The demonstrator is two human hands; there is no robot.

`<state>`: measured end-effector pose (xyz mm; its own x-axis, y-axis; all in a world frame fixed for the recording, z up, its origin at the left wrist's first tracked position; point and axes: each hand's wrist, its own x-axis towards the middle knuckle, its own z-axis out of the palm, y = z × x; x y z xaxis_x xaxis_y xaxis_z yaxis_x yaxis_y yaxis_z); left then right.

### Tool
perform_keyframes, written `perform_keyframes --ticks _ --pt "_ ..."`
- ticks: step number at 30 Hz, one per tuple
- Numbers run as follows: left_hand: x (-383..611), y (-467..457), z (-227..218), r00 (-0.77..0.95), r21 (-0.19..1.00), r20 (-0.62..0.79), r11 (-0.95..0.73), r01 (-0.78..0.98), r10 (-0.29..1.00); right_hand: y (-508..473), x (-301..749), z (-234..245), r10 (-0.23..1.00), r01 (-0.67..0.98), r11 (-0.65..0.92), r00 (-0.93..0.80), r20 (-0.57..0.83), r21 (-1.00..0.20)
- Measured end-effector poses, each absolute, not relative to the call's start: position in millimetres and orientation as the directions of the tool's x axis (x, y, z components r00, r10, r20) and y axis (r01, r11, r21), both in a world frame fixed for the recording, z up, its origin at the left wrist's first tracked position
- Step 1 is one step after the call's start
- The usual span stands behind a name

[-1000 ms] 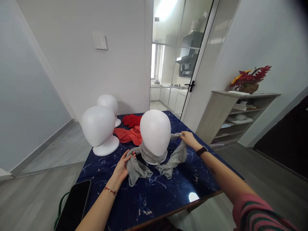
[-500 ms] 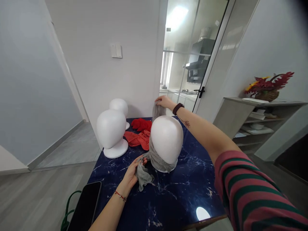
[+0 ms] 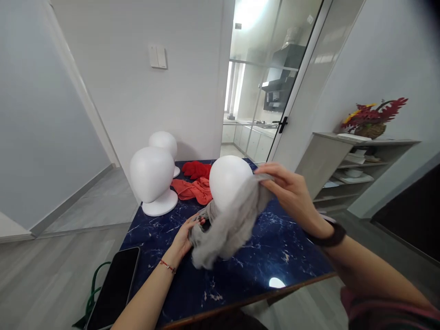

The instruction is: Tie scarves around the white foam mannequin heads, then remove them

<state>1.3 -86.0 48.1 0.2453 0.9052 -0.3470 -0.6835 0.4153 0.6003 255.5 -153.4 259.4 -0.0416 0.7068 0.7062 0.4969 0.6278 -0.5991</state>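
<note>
Right hand [image 3: 292, 195]: fingers pinch one end of the grey scarf [image 3: 227, 224], lifted in front of the foam head [image 3: 229, 183].
Left hand [image 3: 185, 236]: fingers close on the scarf's other end, low on the table [image 3: 240, 275].
Scarf: stretched between both hands, across the head's front.

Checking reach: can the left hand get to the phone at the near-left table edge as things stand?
Probably yes. The left hand pinches the gray scarf, so it must let go first; bare blue table lies between it and the phone.
</note>
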Motion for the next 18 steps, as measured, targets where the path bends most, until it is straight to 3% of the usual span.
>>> perform_keyframes --ticks 3,5,7,12,15,18 --pt "3 -85 45 0.227 0.637 -0.337 0.399 -0.660 0.914 -180 303 226 0.785 0.526 0.372 0.262 0.562 -0.765" --pt "3 -85 44 0.210 0.661 -0.325 0.380 -0.647 0.922 -188 330 197 0.709 0.536 0.219 0.486 0.510 -0.815" --pt "4 -85 44 0.191 0.673 -0.319 0.364 -0.644 0.928 -191 346 160 0.661 0.542 0.121 0.581 0.475 -0.832" --pt "8 -89 46 0.155 0.697 -0.330 0.351 -0.625 0.931 -192 336 59 0.863 0.604 0.070 0.363 0.352 -0.794" --pt "10 -91 48 0.144 0.707 -0.332 0.347 -0.616 0.932 -191 328 20 0.861 0.732 0.011 0.340 0.379 -0.682" --pt "10 -91 50 0.132 0.711 -0.339 0.345 -0.613 0.932 -173 343 11 0.878 0.733 -0.011 0.332 0.344 -0.680"
